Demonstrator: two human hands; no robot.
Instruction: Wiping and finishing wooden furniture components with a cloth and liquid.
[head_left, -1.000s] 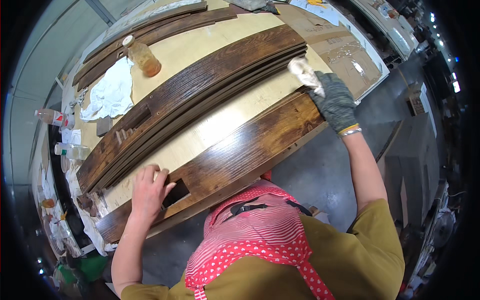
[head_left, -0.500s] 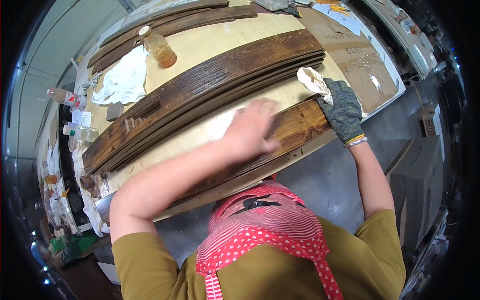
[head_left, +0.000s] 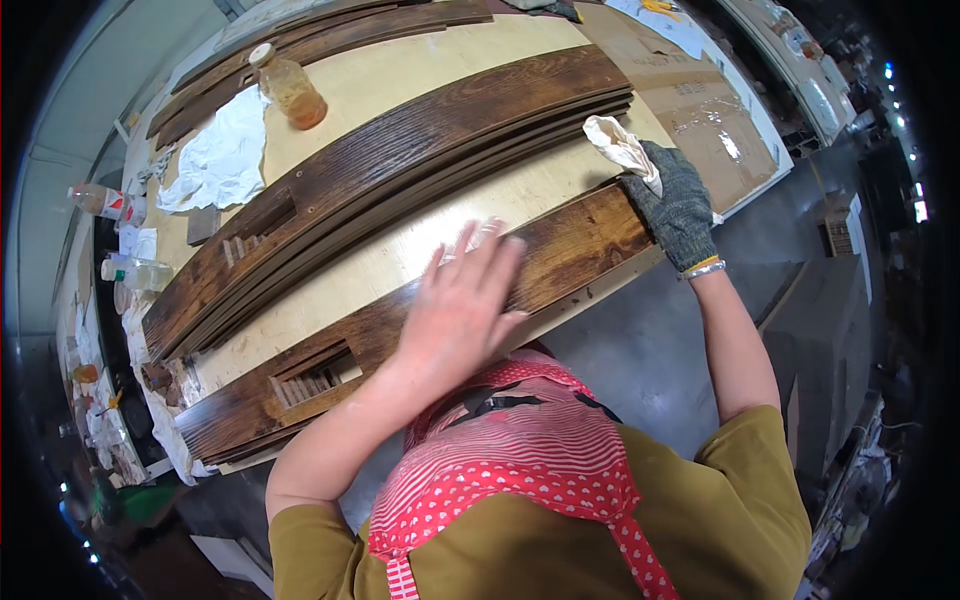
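Observation:
A dark brown stained wooden plank [head_left: 585,243] lies along the near edge of the table, with a slotted cutout toward its left end. My bare left hand [head_left: 458,305] is over the middle of this plank, palm down and fingers spread, holding nothing. At the plank's right end is my right hand [head_left: 678,210] in a dark grey knit glove. It grips a bunched white cloth [head_left: 617,147], which sticks out beyond the fingers; the fingertips are partly hidden. Behind the plank rests a stack of similar brown planks [head_left: 440,120], its top one also with a cutout.
A bottle of amber liquid [head_left: 290,92] stands behind the stack, beside a white rag [head_left: 218,155]. More planks [head_left: 340,45] lie at the far side. Two clear bottles are at the left edge. Flattened cardboard [head_left: 715,125] covers the right end; a grey box [head_left: 825,350] stands on the floor.
My left hand has slid left and nearer along the plank, uncovering its cutout. The right hand keeps the cloth at the right end. The whole view has shifted slightly.

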